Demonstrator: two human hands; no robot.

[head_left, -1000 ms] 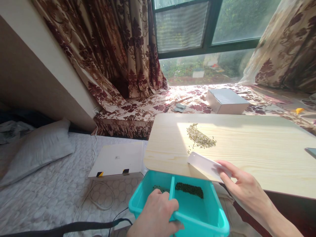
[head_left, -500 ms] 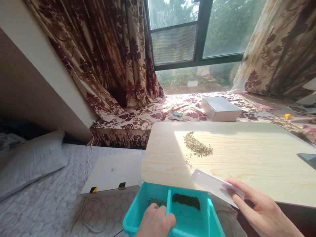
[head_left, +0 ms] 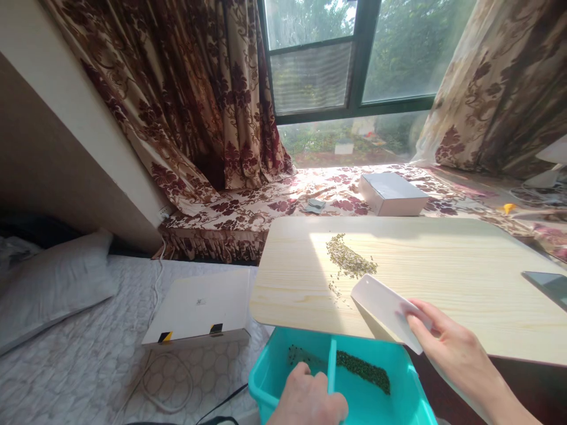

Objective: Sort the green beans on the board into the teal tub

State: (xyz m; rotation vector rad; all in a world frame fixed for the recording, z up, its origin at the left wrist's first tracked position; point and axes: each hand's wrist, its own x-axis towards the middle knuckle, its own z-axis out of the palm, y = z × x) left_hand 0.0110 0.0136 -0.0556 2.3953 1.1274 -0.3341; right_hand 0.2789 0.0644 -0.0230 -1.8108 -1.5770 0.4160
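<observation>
With thumb and fingers either side of its divider, my left hand grips a teal two-compartment bin. Dark green grains lie in a band in the right compartment. A few more specks show in the left one, partly behind my fingers. My right hand is closed on one end of a flat white plastic strip with a small hole near its far corner. The strip stands tilted above the wooden tabletop. Just beyond its tip are small greenish grains, heaped with some scattered nearer the front edge.
A dark flat device lies at the table's right. Behind stands a white box on the flowered window ledge, near a small grey cloth-like item. On the bed at left sit another white box, a white cable and a pillow.
The white strip has moved up and farther onto the tabletop, toward the grains. The teal bin has shifted right along the table's front edge, with my left hand on it.
</observation>
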